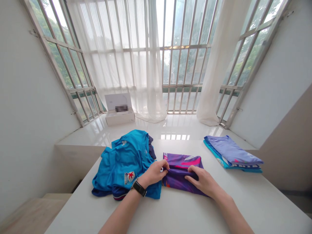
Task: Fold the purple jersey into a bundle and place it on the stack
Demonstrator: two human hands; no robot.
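Observation:
A purple and pink shirt (181, 162) lies partly folded on the white table (180, 211) in front of me. My left hand (154, 174), with a black watch on its wrist, pinches the shirt's left edge. My right hand (202, 180) is closed on the fold of the same shirt near its middle. Just left of my left hand lies a loose heap of blue shirts (124, 164).
A neat stack of folded shirts (231, 155), lilac on top, sits at the table's right. Beyond the table is a glossy white window ledge with an open white box (119, 112), sheer curtains and barred windows. Walls close in on both sides.

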